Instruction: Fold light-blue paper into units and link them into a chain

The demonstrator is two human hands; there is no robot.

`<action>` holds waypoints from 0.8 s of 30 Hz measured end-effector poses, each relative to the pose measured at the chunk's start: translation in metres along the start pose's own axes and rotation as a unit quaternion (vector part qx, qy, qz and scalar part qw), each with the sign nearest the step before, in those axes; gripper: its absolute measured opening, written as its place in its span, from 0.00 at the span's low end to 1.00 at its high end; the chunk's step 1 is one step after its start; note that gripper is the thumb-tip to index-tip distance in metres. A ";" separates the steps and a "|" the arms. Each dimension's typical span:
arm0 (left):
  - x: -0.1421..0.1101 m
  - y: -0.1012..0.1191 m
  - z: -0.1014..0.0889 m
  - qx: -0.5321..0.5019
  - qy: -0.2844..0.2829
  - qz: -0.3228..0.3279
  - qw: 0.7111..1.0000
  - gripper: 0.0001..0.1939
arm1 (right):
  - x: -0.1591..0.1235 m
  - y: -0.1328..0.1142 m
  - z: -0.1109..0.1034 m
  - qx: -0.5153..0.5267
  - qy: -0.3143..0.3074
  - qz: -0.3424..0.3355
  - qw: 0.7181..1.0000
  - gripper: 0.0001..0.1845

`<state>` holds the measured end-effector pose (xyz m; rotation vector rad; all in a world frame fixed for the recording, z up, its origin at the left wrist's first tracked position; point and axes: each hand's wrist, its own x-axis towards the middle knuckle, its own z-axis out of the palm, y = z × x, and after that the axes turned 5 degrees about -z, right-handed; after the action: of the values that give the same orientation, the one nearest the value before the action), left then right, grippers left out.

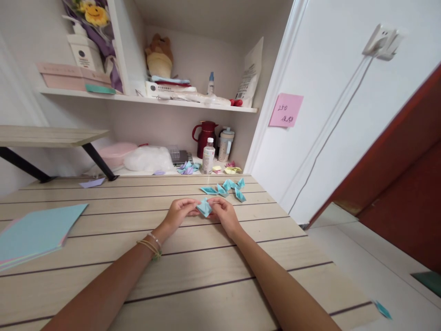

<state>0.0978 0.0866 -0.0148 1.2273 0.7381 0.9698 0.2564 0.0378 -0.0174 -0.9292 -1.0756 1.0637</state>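
Our slatted wooden surface (193, 287) carries a stack of coloured paper sheets (41, 232), pale blue uppermost, at its left edge. To the right, near the far edge, lies a lilac paper piece (92, 183). Our left hand (179, 211), bracelets (151, 246) at the wrist, pinches one side of the folded light-blue paper (204, 208); its grip is closed on it. The paper sits midway between the side edges, toward the far edge. Our right hand (225, 214) pinches the other side, fingertips closed. Just beyond, toward the far right corner, folded turquoise paper pieces (228, 185) cluster.

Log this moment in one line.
left hand: holds folded light-blue paper; right hand: holds same paper; beyond: folded teal papers; surface: striped table
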 end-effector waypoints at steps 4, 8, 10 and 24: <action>0.003 -0.004 0.000 0.046 0.016 0.013 0.999 0.12 | 0.000 0.004 0.000 -0.024 -0.021 -0.015 0.999 0.20; 0.005 -0.005 -0.001 0.046 0.019 0.026 0.998 0.17 | 0.001 0.009 -0.001 -0.028 -0.049 -0.016 0.998 0.26; 0.005 -0.005 -0.002 0.055 0.012 0.015 0.998 0.16 | 0.001 0.010 -0.002 -0.049 -0.066 -0.016 0.996 0.28; 0.010 -0.006 -0.007 -0.002 0.069 -0.011 0.998 0.14 | 0.003 0.012 -0.002 0.006 -0.059 0.042 0.997 0.29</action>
<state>0.0975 0.0987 -0.0221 1.1548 0.8564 1.0441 0.2563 0.0432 -0.0289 -0.9177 -1.1337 1.2058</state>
